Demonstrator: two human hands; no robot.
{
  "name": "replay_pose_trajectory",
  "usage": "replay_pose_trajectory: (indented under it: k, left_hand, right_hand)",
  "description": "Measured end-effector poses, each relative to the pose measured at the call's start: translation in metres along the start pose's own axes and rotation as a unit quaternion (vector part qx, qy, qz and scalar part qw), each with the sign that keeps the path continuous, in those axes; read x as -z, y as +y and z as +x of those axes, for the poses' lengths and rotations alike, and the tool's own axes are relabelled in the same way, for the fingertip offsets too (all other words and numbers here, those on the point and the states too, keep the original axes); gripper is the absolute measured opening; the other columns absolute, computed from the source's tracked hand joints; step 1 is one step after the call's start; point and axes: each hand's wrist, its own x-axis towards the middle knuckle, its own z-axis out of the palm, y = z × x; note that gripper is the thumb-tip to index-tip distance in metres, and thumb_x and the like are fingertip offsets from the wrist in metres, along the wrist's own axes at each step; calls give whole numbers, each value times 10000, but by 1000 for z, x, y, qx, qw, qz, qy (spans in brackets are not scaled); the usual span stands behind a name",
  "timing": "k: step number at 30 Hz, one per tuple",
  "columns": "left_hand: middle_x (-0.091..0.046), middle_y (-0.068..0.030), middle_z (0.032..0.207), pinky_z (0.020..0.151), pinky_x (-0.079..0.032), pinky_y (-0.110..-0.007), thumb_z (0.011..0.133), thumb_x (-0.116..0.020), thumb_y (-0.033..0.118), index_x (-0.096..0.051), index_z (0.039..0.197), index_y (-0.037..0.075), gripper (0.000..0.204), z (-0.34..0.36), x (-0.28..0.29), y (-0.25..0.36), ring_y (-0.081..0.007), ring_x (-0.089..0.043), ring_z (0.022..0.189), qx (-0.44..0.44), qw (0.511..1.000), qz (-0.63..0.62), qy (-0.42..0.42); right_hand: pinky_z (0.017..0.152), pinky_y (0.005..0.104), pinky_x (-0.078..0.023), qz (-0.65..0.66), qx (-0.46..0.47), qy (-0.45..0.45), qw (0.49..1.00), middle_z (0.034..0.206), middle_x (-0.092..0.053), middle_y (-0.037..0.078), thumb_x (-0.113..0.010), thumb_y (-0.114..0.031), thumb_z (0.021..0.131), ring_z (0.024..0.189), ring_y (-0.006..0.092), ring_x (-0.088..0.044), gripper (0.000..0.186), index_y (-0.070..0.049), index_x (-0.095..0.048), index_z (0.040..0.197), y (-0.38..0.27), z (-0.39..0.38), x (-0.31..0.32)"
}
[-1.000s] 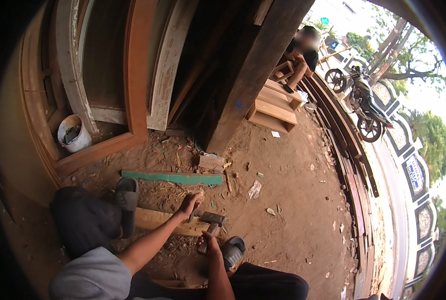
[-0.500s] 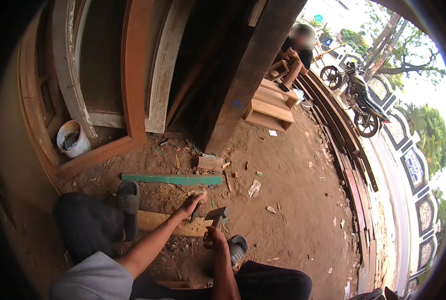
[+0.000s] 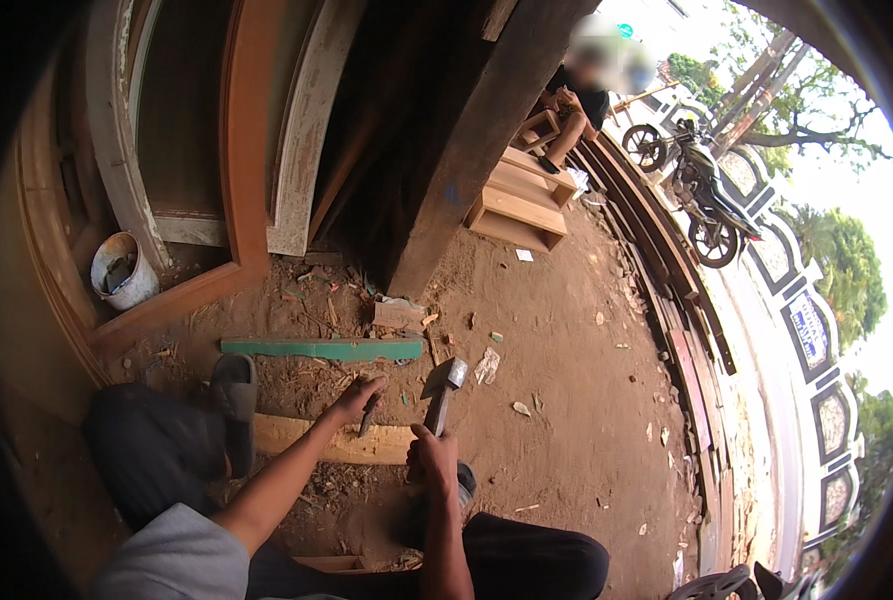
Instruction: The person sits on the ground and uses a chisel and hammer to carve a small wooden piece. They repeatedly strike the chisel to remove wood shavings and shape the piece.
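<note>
My left hand (image 3: pixel 355 398) is closed around a slim dark chisel (image 3: pixel 369 416), whose lower end points down at a pale wooden plank (image 3: pixel 297 438) lying on the ground between my feet. To its right, my right hand (image 3: pixel 433 456) grips the handle of a hammer (image 3: pixel 449 378). The hammer's metal head is up and forward, apart from the chisel. Wood shavings lie around the plank. Just beyond it lies a green-edged strip of wood (image 3: pixel 322 348), which neither hand touches.
Wooden frames (image 3: pixel 250 150) lean at the left, with a stained white bucket (image 3: pixel 127 272) beside them. A dark post (image 3: pixel 457 170) stands ahead. Farther right are a wooden shelf unit (image 3: pixel 517 213), a seated person (image 3: pixel 574 105), stacked planks (image 3: pixel 682 290) and a motorcycle (image 3: pixel 707 190).
The hammer head has lifted forward and tilted, away from the chisel. My left hand still holds the chisel over the plank. The whole view has shifted slightly.
</note>
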Motion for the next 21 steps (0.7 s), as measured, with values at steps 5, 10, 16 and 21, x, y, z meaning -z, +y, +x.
replay_pose_trajectory:
  k: [5,10,16,21]
  left_hand:
    - [-526,-12,609,580,-400,-276,785,-530,455,-550,728,52,407,-6,-6,3,-109,-517,591,-39,998,-4,39]
    - [-501,7,593,558,-380,-277,775,-563,441,-555,704,72,376,1,2,-7,-94,-466,563,-36,999,-21,-5]
    - [-496,12,610,564,-390,-266,767,-605,413,-551,715,84,338,-2,-5,1,-84,-470,562,-38,997,-63,-14]
    - [-483,20,628,587,-408,-268,762,-613,411,-544,744,73,345,-1,-3,-1,-87,-482,581,-33,997,-64,-31]
  right_hand:
    - [415,300,-406,-118,-75,-4,990,568,-530,73,-599,-169,744,461,166,-526,213,27,-516,725,60,14,-8]
    - [423,311,-411,-152,-120,14,981,576,-540,89,-595,-182,735,466,178,-535,238,45,-528,710,108,13,-14]
    - [424,319,-414,-159,-110,3,981,583,-540,92,-594,-188,730,472,184,-539,250,54,-533,722,114,17,-11]
    - [418,323,-410,-168,-110,16,980,582,-534,91,-591,-184,734,470,187,-535,240,46,-528,715,123,25,-12]
